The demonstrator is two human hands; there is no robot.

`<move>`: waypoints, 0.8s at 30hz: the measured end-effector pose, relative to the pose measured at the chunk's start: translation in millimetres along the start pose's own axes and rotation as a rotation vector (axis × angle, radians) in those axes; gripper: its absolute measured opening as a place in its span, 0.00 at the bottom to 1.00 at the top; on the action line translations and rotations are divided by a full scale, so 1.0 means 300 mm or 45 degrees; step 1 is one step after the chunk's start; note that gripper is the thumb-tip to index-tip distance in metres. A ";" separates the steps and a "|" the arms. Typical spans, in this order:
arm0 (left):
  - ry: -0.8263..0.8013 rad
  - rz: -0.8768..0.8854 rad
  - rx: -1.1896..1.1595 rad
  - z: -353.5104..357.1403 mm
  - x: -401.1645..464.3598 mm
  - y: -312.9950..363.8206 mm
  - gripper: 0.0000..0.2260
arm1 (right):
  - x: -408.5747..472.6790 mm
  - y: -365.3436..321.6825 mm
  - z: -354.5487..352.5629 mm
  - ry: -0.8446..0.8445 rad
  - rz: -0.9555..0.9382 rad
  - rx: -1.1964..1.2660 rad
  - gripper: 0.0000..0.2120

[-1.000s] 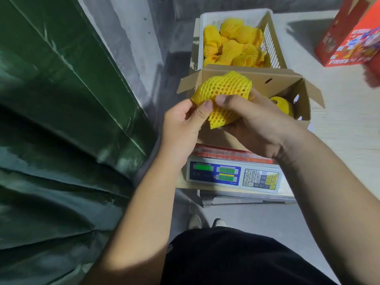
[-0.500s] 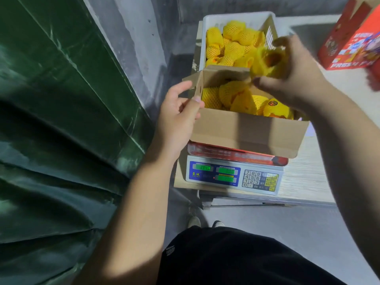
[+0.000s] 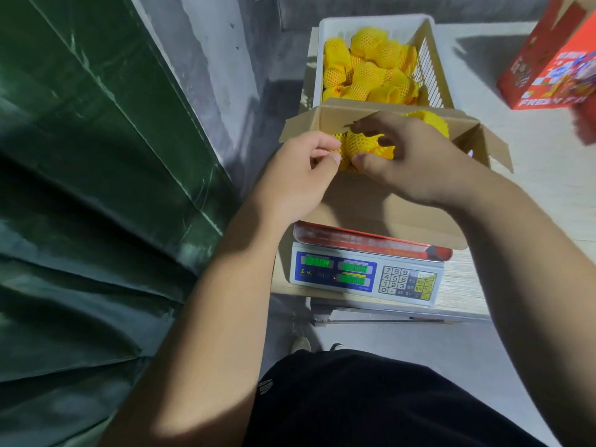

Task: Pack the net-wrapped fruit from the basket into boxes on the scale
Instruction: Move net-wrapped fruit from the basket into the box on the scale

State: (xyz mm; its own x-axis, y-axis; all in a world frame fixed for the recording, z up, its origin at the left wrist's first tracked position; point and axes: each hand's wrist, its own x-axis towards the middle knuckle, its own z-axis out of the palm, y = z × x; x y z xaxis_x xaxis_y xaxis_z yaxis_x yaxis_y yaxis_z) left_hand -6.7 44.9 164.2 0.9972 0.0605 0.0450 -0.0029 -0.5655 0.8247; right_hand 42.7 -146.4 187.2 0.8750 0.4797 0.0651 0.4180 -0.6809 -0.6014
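An open cardboard box (image 3: 383,208) stands on the scale (image 3: 364,275), whose green digits are lit. Over the box's near left corner both hands meet on a yellow net-wrapped fruit (image 3: 364,145). My right hand (image 3: 409,156) grips it from above, thumb on its near side. My left hand (image 3: 300,175) pinches the net's left edge between thumb and curled fingers. Another wrapped fruit (image 3: 429,119) shows behind my right hand inside the box. Beyond the box, the white basket (image 3: 432,59) holds several wrapped fruits (image 3: 371,69).
A red printed carton (image 3: 548,62) stands at the far right on the pale table (image 3: 548,162). A grey wall (image 3: 206,59) and dark green sheeting (image 3: 80,188) fill the left. The floor and my shoes (image 3: 301,343) lie below the scale's bench.
My right hand came down from the basket with a wrapped fruit to the box's near left corner. My left hand moved off the box's left flap and took hold of the fruit's net.
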 end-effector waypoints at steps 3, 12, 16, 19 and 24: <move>0.000 0.009 0.012 -0.006 0.008 -0.004 0.12 | 0.007 -0.010 0.009 -0.036 -0.049 0.015 0.22; -0.003 0.007 0.042 -0.050 0.032 -0.047 0.11 | 0.062 -0.054 0.040 -0.025 -0.070 0.065 0.18; -0.041 0.038 0.030 -0.065 0.061 -0.062 0.11 | 0.089 -0.063 0.042 -0.017 -0.039 0.117 0.18; -0.059 0.048 -0.013 -0.071 0.107 -0.062 0.10 | 0.123 -0.049 0.037 0.022 0.010 0.153 0.17; 0.034 0.053 -0.091 -0.041 0.218 -0.019 0.11 | 0.200 0.017 0.029 0.157 0.091 0.138 0.15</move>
State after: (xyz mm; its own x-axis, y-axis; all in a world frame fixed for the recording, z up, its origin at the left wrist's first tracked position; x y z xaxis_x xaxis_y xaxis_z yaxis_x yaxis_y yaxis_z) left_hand 57.7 62.2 169.4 0.9937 0.0608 0.0944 -0.0506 -0.5079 0.8599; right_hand 95.2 -116.2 181.2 0.9277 0.3560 0.1120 0.3305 -0.6441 -0.6898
